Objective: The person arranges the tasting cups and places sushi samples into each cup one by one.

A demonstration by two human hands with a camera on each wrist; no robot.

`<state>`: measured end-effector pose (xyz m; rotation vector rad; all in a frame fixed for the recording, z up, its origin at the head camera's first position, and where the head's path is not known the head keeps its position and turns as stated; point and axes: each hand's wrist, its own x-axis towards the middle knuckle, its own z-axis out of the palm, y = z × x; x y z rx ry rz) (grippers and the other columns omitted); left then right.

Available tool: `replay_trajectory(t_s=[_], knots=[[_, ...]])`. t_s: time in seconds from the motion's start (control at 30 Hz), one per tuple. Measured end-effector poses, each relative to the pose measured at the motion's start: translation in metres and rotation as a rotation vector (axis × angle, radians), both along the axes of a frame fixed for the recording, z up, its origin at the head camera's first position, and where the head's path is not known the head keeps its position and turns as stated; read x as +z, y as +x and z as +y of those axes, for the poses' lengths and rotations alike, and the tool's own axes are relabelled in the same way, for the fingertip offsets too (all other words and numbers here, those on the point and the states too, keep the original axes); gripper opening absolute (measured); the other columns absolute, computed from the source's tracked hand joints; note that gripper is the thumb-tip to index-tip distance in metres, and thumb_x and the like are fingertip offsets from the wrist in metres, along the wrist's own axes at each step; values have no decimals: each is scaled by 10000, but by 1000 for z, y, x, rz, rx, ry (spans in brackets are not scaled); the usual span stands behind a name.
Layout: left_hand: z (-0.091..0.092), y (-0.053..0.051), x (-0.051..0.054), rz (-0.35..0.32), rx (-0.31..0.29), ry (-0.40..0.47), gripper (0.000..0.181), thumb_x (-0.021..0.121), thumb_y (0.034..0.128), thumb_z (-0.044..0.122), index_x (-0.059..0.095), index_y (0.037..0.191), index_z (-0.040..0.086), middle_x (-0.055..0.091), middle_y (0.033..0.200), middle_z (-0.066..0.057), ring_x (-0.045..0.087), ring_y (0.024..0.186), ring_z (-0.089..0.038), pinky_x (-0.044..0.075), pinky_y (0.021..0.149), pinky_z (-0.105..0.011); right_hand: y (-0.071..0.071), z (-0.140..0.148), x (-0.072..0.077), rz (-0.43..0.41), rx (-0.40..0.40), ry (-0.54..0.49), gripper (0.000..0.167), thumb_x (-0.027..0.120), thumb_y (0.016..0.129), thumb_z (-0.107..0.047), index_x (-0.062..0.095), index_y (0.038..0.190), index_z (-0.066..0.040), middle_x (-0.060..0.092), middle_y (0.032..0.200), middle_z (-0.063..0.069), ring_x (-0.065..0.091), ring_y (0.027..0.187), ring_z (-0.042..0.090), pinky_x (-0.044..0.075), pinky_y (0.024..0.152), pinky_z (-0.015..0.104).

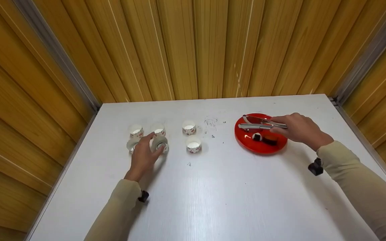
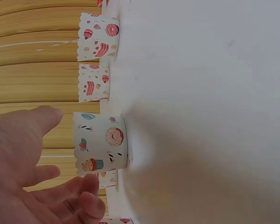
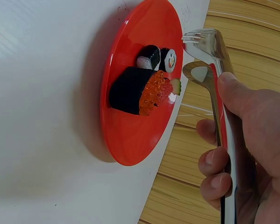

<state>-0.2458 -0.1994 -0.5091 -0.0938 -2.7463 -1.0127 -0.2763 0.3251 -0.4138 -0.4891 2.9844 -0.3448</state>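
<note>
I saw the right hand [image 1: 298, 129] gripping tongs [image 1: 253, 126] crosswise above the plate [image 1: 246, 143], sushi [image 3: 129, 91] below; left of the plate, the left hand [image 1: 142, 155] hung loose beside a cup [image 2: 101, 142].

Red plate [image 1: 246, 143] at head-view right, silver tongs [image 1: 261, 126], black-and-orange sushi [image 3: 136, 91], white paper cup [image 2: 100, 142] mid-frame in left-wrist view — pink-and-teal dessert print, white table [image 1: 226, 201], yellow-brown wood-grain wall [image 1: 209, 50]
</note>
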Motion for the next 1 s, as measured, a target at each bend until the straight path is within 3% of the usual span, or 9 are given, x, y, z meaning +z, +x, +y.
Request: replay_trajectory(t_s=[0.17, 0.27, 0.6, 0.77, 1.0], knots=[[14, 0, 3, 133, -22, -17, 618, 782, 925, 306, 566, 1444, 47, 605, 1387, -159, 586, 1263, -338, 478, 1021, -515, 0, 0, 2, -8, 9, 14, 529, 742, 957, -324, 628, 1408, -72, 719, 1128, 137, 555, 909, 293, 479, 661, 384], [23, 0, 5, 155, -52, -5, 603, 794, 918, 305, 586, 1426, 56, 632, 1354, -142, 610, 1233, -328, 490, 1004, -513, 0, 1, 1, -19, 7, 10, 515, 747, 954, -318, 643, 1389, -64, 723, 1128, 135, 561, 900, 288, 487, 657, 383], [51, -1, 4, 29, -147, 68, 652, 815, 901, 327, 568, 1447, 70, 640, 1367, -135, 602, 1241, -332, 477, 1031, -506, 2, 7, -1, -9, 15, 41, 479, 747, 951, -336, 679, 1350, -79, 727, 1122, 152, 567, 852, 275, 444, 616, 371], [62, -3, 1, 0, -190, 90, 678, 813, 903, 326, 550, 1454, 33, 601, 1425, -152, 578, 1289, -327, 451, 1075, -490, 4, 9, -1, -9, 23, 47, 460, 745, 954, -334, 690, 1334, -81, 729, 1112, 144, 564, 838, 264, 436, 608, 367], [73, -6, -6, -30, -203, 84, 654, 801, 917, 296, 548, 1447, 8, 588, 1446, -154, 521, 1369, -323, 399, 1134, -469, 5, 9, 1, -15, 29, 54, 455, 765, 942, -327, 701, 1319, -82, 739, 1072, 119, 561, 812, 256, 446, 598, 359]])
